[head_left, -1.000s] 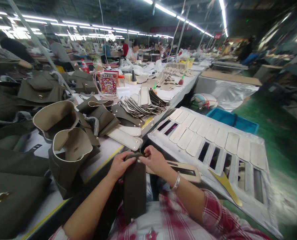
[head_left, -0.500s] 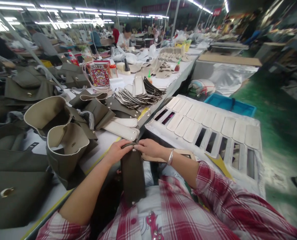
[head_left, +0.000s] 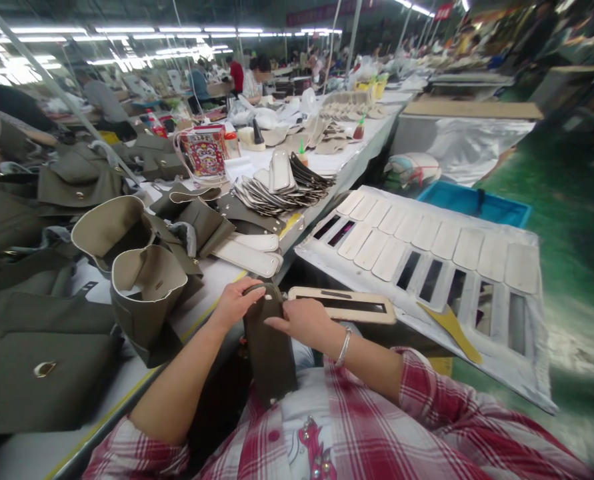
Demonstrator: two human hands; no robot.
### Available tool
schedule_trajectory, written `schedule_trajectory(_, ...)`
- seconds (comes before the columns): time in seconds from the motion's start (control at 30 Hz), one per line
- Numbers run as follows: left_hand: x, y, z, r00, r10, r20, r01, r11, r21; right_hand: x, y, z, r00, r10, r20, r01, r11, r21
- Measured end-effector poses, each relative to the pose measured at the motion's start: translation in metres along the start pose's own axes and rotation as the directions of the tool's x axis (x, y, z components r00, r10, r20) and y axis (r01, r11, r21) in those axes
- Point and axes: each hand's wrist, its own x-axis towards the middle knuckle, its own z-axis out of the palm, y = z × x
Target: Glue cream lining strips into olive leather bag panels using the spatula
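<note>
Lengthwise, the olive panel is pointed toward the table edge, its far end pinched by the left hand. The right hand is half-curled, its hold unclear.

The left grip is holding a dark panel near its top, the right grip is lying against its edge, and open bags are standing on the worktop.

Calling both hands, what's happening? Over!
Left hand: gripping top of dark panel. Right hand: at panel's right edge, grip unclear. Pale slotted piece: just beyond right hand.
</note>
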Motion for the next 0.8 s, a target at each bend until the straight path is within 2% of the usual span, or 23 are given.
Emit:
schedule_trajectory(0.13, -0.002, 0.003, 0.002, 0.999, 0.034, -0.016, -0.034, 0.999, -0.021, -0.003, 0.001, 0.003, 0.998, 0.062, -0.033, -0.063, 0.998, -0.022)
schedule_trajectory(0.33, -0.004, 0.001, 0.003, 0.999, -0.022, -0.044, 0.019, 0.998, -0.066, 0.007, 0.004, 0.012, 0.999, -0.039, 0.01, 0.038, 0.992, 0.124)
schedule_trajectory(0.63, -0.009, -0.002, 0.001, 0.997, -0.065, -0.045, 0.054, 0.976, -0.21, 0.012, 0.003, 0.029, 0.992, -0.076, -0.096, 0.109, 0.904, 0.414)
schedule_trajectory(0.8, -0.007, -0.002, 0.003, 0.997, -0.053, -0.049, 0.042, 0.975, -0.216, 0.011, 0.005, 0.023, 0.989, -0.111, -0.093, 0.139, 0.913, 0.384)
